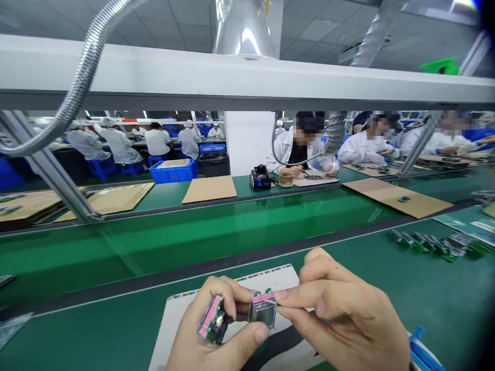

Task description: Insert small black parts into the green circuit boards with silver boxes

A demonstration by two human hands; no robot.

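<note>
Between my two hands is a small display module [263, 310] with a glassy dark face, a pink strip along its top and bits of green board behind. The thumb and fingers of my left hand [193, 342] close on its left side. In the same hand, nearer the palm, sits a second module [213, 320] with a pink strip, green board and dark parts. My right hand [344, 314] pinches the first module's upper right corner between thumb and forefinger. Below both hands lies a white printed sheet [170, 319] with a coloured strip along its far edge.
Several green circuit boards [441, 245] lie in a row at the right of the green bench. Beyond runs a shiny green belt [240, 229]. Across it are cardboard sheets [211, 189] and co-workers [288, 144] in white. A white beam [174, 77] crosses overhead.
</note>
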